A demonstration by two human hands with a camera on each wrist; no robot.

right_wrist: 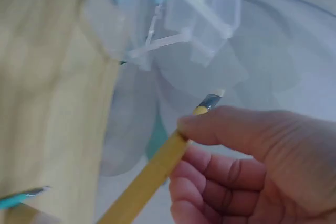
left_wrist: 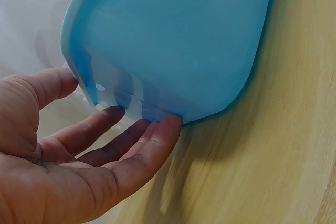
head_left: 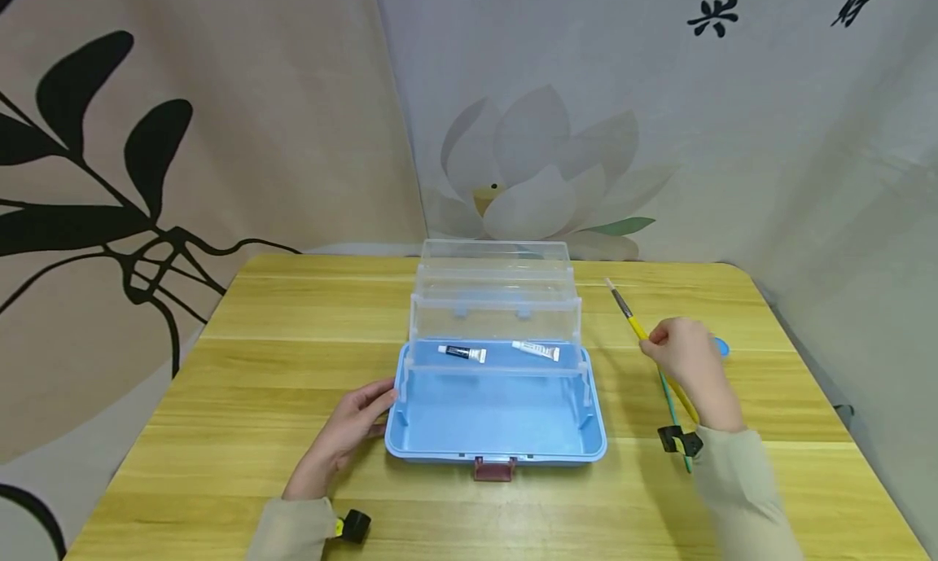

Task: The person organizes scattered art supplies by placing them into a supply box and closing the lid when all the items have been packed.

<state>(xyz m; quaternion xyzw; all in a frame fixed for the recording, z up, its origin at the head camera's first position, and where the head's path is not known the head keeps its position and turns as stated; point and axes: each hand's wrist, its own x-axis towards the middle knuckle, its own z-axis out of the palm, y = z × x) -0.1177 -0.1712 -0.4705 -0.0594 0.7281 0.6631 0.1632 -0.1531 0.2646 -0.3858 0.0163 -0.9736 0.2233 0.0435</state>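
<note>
My left hand (head_left: 350, 429) holds the left end of a blue plastic box (head_left: 494, 427), thumb at the rim (left_wrist: 79, 85) and fingers against the outer wall. The box lies open, with its clear lid and tiers (head_left: 494, 317) raised at the back. A black-labelled paint tube (head_left: 463, 353) and a white paint tube (head_left: 536, 350) lie in the lowest clear tier. To the right of the box, my right hand (head_left: 685, 357) pinches a yellow paintbrush (right_wrist: 152, 177) between thumb and fingers, its bristle tip pointing away. A teal thin-handled brush (head_left: 669, 402) is below that hand, partly hidden.
A blue rounded object (head_left: 721, 347) shows just beyond my right hand, mostly covered by it. The box has a brown latch (head_left: 494, 470) at its front. The wooden table (head_left: 308, 317) ends at a printed curtain (head_left: 330, 121) behind.
</note>
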